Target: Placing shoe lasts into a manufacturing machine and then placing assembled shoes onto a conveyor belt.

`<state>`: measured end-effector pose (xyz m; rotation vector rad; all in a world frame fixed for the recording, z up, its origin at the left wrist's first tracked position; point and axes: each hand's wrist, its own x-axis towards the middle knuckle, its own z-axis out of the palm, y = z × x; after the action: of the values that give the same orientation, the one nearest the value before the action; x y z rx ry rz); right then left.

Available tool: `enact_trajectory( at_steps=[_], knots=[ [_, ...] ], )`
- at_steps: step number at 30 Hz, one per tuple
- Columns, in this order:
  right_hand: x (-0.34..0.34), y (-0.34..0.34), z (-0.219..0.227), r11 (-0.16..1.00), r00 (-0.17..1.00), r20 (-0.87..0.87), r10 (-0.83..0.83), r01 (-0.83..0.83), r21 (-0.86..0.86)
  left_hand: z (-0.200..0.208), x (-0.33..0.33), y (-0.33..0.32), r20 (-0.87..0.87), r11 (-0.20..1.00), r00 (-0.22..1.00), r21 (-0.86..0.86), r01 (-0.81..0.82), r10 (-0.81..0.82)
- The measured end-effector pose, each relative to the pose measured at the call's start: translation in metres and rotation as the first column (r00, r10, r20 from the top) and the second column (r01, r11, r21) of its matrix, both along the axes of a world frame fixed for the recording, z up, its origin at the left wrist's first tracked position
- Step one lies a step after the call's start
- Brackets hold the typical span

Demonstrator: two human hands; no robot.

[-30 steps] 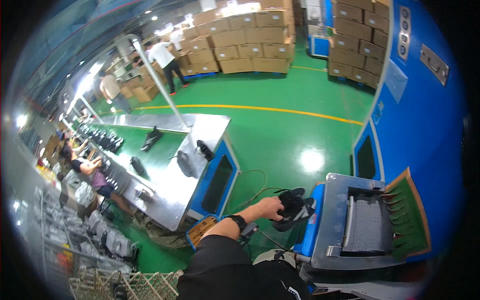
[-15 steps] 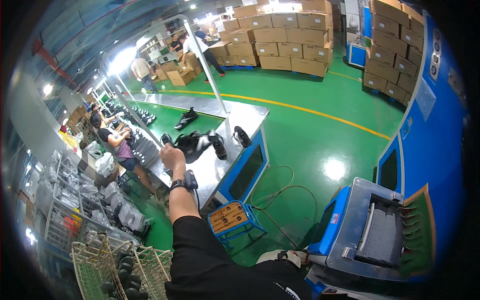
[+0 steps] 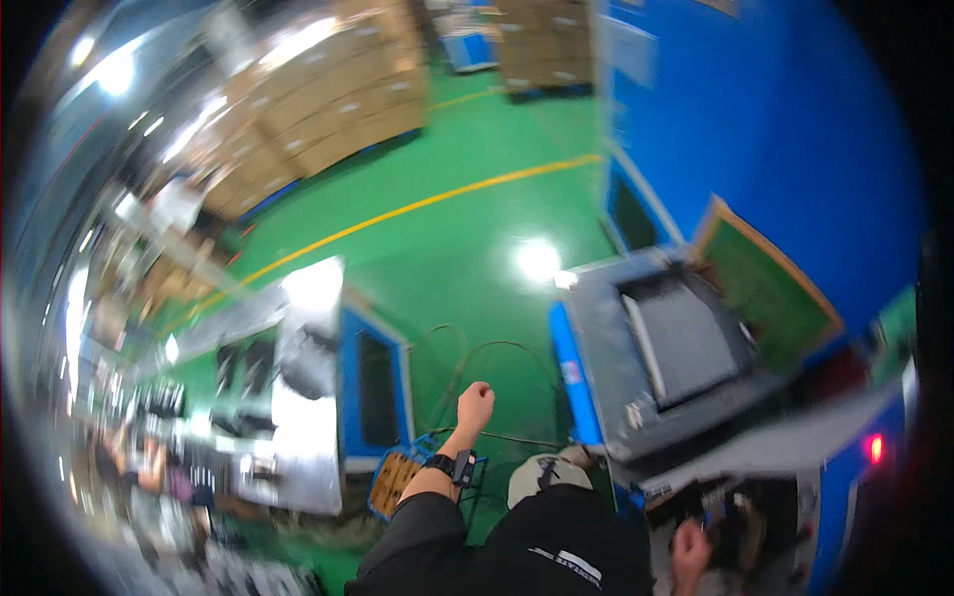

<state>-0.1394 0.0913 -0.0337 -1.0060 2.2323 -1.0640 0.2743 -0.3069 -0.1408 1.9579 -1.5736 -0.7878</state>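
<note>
My left hand [image 3: 477, 404], with a dark band and a small device on its wrist, is over the green floor in front of me. Its fingers are curled in, with nothing showing in them. At the lower right, my right hand [image 3: 689, 551] is at the dark opening [image 3: 740, 512] of a blue cabinet. Blur hides how its fingers lie and whether they hold anything. Off to the left, smeared black shoes [image 3: 308, 363] lie on the shiny metal bench [image 3: 310, 447], apart from my left hand.
A blue stool [image 3: 396, 482] with a brown seat stands below my left forearm. To the right is a grey and blue machine [image 3: 686, 343] beside a green board. A hose [image 3: 497, 345] loops over the floor. Cardboard cartons [image 3: 343, 94] are stacked at the back; a red light [image 3: 875, 449] glows at right.
The view has swung to the right. My left hand has left the shoes on the bench and is now over the floor. My right hand has come into view at the lower right.
</note>
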Motion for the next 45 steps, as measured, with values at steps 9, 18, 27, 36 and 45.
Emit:
enact_trajectory(
  at_steps=[9, 18, 27, 36, 45],
  knots=[
    [-0.091, -0.113, 0.205, 0.846, 0.323, -0.811, -0.488, 0.405, -0.347, 0.007, -0.274, -0.021, -0.036, 0.545, 0.546, 0.022, 0.838, -0.837],
    [-0.128, -0.115, 0.154, 0.778, -0.06, -0.955, -0.292, 0.566, -0.273, -0.057, -0.495, -0.043, -0.01, 0.042, 0.042, 0.06, 0.997, -0.999],
    [-0.122, -0.102, 0.14, 0.777, -0.058, -0.987, -0.15, 0.61, -0.154, -0.07, -0.758, -0.134, 0.546, -0.1, -0.006, -0.143, 0.985, -0.838],
    [-0.111, -0.092, 0.125, 0.741, -0.091, -0.989, -0.118, 0.655, -0.149, -0.075, -0.911, -0.195, 0.41, -0.249, -0.334, 0.246, 0.937, -0.849],
    [-0.113, -0.095, 0.134, 0.714, -0.042, -0.994, -0.1, 0.692, -0.101, -0.037, -0.802, -0.071, 0.146, 0.213, 0.217, -0.042, 0.976, -0.965]
  ],
)
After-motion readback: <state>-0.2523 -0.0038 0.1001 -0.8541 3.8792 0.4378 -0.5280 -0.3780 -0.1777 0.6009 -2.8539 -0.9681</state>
